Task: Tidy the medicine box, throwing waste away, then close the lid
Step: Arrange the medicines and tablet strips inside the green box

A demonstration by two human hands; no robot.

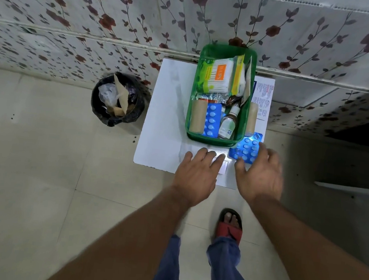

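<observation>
Two hands hover over the near edge of the white counter (165,119), both with fingers spread and holding nothing. The left hand (197,176) is above a small white packet (223,165); the right hand (260,177) partly covers a blue pill strip (246,151). Just behind stands the green medicine box (216,141), open and full. A black bin (117,99) is on the floor to the left.

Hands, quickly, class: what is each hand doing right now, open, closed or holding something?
Left hand: open, fingers spread flat over the white table, holding nothing.
Right hand: open, fingers spread at the blue blister pack, not gripping it.
</observation>
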